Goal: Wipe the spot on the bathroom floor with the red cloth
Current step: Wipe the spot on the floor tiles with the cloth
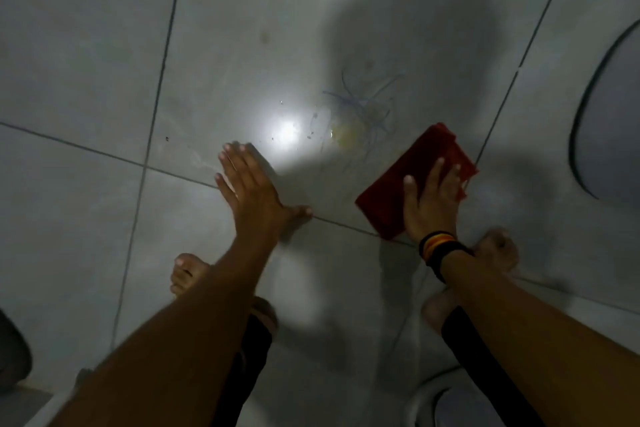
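Observation:
A folded red cloth [408,180] lies flat on the grey tiled floor [86,62], pressed down by my right hand [429,204], whose palm and fingers rest on its near half. The spot [346,133], a yellowish smear with thin blue scribble lines around it, sits just up and left of the cloth, apart from it. My left hand [249,191] is flat on the floor with fingers spread, left of the spot, holding nothing.
My bare feet [187,274] [498,250] stand on the tiles below the hands. A bright light reflection [285,132] glares beside the spot. A white rounded fixture with a dark rim [609,121] is at the right edge; another curved rim [429,402] is at the bottom.

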{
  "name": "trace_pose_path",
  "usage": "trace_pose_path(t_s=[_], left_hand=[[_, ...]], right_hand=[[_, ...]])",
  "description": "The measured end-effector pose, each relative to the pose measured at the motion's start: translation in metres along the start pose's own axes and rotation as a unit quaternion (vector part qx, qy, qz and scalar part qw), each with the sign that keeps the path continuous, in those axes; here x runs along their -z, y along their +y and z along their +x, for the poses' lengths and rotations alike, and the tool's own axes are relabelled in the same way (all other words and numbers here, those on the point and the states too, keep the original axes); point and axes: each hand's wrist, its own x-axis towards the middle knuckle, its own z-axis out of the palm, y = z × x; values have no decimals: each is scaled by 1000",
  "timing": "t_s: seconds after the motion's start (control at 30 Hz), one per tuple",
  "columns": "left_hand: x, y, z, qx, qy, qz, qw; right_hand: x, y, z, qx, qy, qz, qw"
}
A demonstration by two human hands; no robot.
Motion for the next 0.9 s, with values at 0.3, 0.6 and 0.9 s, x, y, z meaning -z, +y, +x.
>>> trace_pose_path(t_s=[0.3,0.6,0.9], left_hand=[[-29,-39,45,-46,-72,6,996],[21,-14,57,-43,-37,-57,997],[14,8,97,-14,-46,-81,996]], right_hand=[[-99,-100,57,222,163,-172,946],[-50,19,9,193,17,-253,948],[-66,-173,115,227,212,-169,935]])
